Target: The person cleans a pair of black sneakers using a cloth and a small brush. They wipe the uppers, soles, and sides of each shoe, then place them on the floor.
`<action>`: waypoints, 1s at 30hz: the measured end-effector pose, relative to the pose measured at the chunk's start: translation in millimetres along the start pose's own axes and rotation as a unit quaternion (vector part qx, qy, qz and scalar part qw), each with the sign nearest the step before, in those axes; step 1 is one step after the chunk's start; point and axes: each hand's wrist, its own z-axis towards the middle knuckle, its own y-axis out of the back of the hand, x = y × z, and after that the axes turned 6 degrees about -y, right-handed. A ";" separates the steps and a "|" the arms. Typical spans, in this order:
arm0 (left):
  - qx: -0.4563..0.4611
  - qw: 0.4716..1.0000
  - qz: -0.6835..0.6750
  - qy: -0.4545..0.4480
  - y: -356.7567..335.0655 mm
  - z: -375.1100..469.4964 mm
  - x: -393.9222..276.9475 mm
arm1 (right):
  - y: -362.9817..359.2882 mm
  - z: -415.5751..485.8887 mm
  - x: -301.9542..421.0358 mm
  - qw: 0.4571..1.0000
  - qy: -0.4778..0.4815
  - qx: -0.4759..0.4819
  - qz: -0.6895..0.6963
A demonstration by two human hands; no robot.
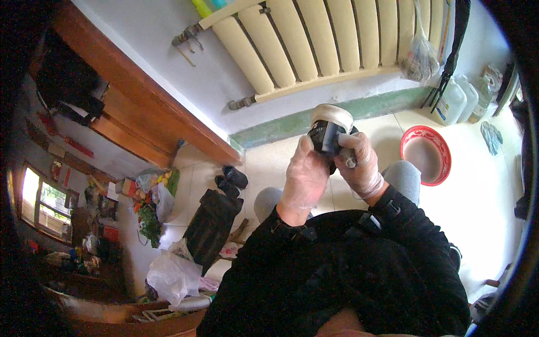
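Both hands wear thin clear gloves and hold up a black shoe (324, 137) with a pale rubber toe, above the tiled floor and in front of the radiator. My left hand (306, 181) grips the shoe's left side, its thumb pointing up. My right hand (358, 164) is closed around the other side and also presses a small greyish thing (348, 159) against the shoe; its kind is unclear. Most of the shoe's rear part is hidden by the hands. To the right of my right hand, a red-rimmed basin (447, 158) with cloudy liquid stands on the floor.
A cream radiator (311, 42) is on the wall ahead. Plastic jugs (451, 101) and a crumpled blue-grey cloth or glove (491, 137) lie right. At left are black shoes (234, 177), a dark bench-like object (214, 227), plastic bags (172, 271) and vegetables (149, 221).
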 end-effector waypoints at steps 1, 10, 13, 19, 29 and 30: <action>-0.031 0.999 0.013 0.003 1.4 3.4 1.6 | -0.5 -0.8 -0.9 1.000 0.015 0.006 -0.006; -0.113 0.954 0.248 -0.123 22.8 2.6 13.5 | 15.2 10.1 -0.4 0.849 -0.432 0.034 0.303; -0.106 0.938 0.306 -0.125 27.4 0.5 17.2 | 23.0 27.0 3.1 0.838 -0.388 -0.027 0.382; -0.076 0.908 0.363 -0.198 39.0 11.4 28.0 | 8.6 42.1 21.5 0.997 0.063 -0.003 0.041; -0.050 0.634 0.701 -0.323 53.4 10.1 21.4 | 0.6 58.6 3.6 0.993 0.099 0.037 -0.049; -0.091 0.578 0.778 -0.228 52.8 7.7 17.9 | 0.9 58.7 4.2 0.996 0.080 0.005 -0.051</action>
